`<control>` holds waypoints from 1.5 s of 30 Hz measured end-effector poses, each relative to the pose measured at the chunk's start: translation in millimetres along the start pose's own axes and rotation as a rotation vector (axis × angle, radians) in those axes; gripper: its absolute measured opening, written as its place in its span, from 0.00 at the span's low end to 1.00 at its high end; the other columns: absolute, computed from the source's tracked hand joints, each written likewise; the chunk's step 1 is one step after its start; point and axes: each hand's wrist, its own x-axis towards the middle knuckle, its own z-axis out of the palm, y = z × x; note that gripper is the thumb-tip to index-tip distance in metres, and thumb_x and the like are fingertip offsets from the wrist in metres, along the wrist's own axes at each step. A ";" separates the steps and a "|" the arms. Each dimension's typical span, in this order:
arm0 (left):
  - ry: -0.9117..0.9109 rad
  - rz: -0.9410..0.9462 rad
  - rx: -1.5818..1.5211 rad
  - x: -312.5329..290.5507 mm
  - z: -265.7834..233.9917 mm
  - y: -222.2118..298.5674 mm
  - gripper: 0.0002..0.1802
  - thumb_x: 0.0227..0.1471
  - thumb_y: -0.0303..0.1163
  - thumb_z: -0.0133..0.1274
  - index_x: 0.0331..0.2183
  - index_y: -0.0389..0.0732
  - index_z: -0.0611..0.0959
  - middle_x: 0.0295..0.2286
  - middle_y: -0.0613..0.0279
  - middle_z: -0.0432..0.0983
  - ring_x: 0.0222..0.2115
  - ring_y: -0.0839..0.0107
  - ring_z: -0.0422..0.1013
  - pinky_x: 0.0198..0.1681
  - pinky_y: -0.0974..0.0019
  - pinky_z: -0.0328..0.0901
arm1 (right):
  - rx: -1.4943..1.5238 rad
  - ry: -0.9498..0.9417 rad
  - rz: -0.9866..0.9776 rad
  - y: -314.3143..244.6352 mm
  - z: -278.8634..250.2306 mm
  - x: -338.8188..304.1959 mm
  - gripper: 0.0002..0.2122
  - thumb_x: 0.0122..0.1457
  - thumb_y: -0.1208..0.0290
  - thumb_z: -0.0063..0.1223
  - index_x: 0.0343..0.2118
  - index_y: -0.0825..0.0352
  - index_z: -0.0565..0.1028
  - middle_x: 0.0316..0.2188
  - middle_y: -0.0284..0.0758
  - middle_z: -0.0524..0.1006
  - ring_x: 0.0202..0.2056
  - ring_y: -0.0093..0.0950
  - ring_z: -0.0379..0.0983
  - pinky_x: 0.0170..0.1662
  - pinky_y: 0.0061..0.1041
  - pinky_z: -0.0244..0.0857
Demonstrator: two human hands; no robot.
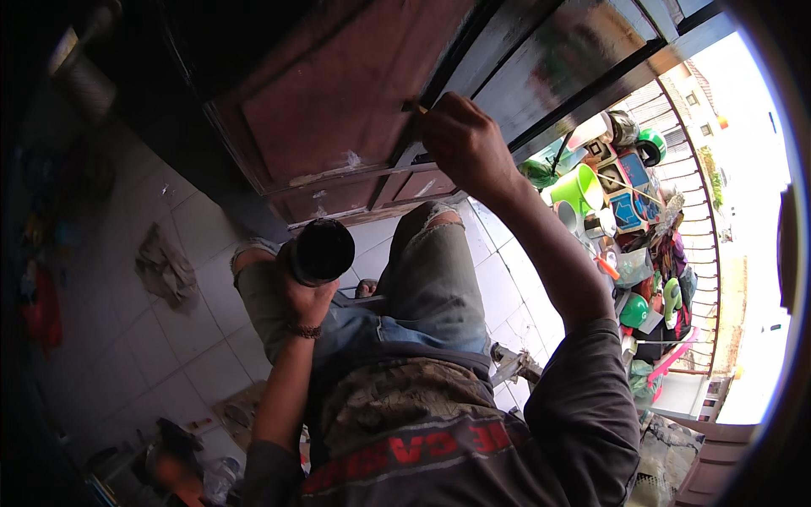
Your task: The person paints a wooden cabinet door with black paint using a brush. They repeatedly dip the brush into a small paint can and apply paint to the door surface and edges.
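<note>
Small brush sits at 12 o'clock, pinched in the fingers of the right hand, its dark tip at the reddish-brown panel; contact is unclear. Toward 9 o'clock, the left hand grips a dark round container; farther out, a rumpled cloth lies on pale tiles.

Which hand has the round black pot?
The left hand, lower down, holds the round black pot; the right hand, up by the brown panel, pinches a small yellowish tool.

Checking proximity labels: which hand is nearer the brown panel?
Right. The right hand holds a small tool at the brown panel; the left hand, holding a dark container, is apart, over the left thigh.
</note>
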 end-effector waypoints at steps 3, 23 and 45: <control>-0.001 -0.028 -0.027 -1.3 1.8 -0.6 0.48 0.32 0.27 0.70 0.56 0.35 0.67 0.50 0.52 0.69 0.53 0.58 0.67 0.60 0.57 0.58 | 0.050 0.231 0.205 2.9 -42.4 22.9 0.09 0.47 0.83 0.62 0.31 0.63 0.80 0.30 0.35 0.75 0.33 0.36 0.78 0.36 0.33 0.74; -0.065 0.026 0.008 8.4 -2.0 19.7 0.45 0.35 0.30 0.71 0.55 0.36 0.68 0.49 0.54 0.70 0.51 0.60 0.69 0.57 0.58 0.62 | -0.211 0.403 0.206 -14.2 85.8 -55.7 0.14 0.44 0.82 0.59 0.36 0.62 0.76 0.30 0.38 0.66 0.32 0.38 0.67 0.31 0.33 0.65; -0.030 -0.033 -0.013 0.6 -5.1 3.9 0.46 0.34 0.31 0.73 0.55 0.35 0.68 0.49 0.53 0.71 0.50 0.62 0.69 0.57 0.58 0.62 | -0.018 0.519 0.441 -11.6 42.0 -20.6 0.10 0.43 0.80 0.61 0.31 0.61 0.79 0.30 0.37 0.71 0.34 0.39 0.73 0.35 0.37 0.70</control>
